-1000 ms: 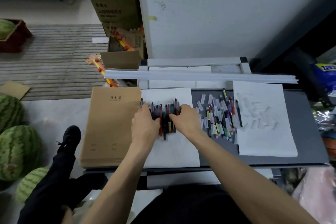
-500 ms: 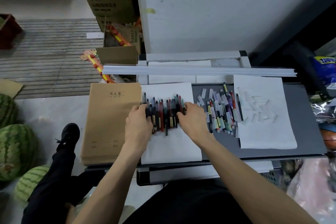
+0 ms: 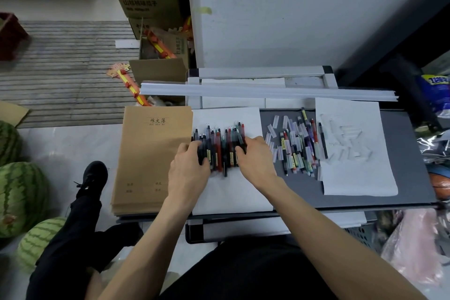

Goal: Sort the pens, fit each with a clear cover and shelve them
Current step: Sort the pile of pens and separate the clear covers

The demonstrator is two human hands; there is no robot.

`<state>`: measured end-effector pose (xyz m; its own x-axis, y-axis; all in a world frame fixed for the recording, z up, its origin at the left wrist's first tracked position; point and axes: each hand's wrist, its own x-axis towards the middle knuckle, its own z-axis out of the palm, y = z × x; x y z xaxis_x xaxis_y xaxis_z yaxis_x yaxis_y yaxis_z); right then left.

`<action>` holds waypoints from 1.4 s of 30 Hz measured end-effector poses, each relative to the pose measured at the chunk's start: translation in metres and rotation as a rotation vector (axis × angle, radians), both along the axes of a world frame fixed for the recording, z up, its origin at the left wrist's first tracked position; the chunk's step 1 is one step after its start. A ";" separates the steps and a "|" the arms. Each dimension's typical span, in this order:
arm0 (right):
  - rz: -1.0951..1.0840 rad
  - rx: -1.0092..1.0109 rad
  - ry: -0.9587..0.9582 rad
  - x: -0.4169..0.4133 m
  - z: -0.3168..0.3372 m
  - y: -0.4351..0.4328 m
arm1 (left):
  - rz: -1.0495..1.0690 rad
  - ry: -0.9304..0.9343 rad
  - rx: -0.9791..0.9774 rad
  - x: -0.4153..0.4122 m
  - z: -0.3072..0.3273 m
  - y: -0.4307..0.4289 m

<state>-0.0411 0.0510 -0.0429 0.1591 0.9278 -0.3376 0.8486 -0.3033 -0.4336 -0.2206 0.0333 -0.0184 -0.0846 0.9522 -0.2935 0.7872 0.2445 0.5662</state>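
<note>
Pens [image 3: 220, 147] bunched on sheet [image 3: 231, 195], mid-worktop [image 3: 299, 189] | your left hand [image 3: 188, 170] and right hand [image 3: 255, 161] cup them from both sides, fingers curled, likely squaring the bunch | covers [image 3: 348, 139] lie right

Left hand [image 3: 188, 173], right hand [image 3: 255, 162], both curled

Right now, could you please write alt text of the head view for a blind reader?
A left hand and right hand grip a bunch of pens on a white sheet. A brown notebook stack lies left; loose pens and clear covers right.
</note>
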 end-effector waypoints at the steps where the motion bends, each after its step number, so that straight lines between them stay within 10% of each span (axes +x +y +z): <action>1: 0.001 0.000 0.007 -0.001 -0.001 0.001 | -0.004 0.001 0.005 0.000 0.000 -0.001; 42: -0.005 0.105 0.058 -0.016 -0.004 -0.019 | -0.091 0.085 0.031 0.011 -0.004 -0.001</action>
<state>-0.0568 0.0316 -0.0469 0.1465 0.9578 -0.2474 0.8199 -0.2575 -0.5113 -0.2098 0.0326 -0.0223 -0.0209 0.9656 -0.2592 0.8507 0.1534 0.5027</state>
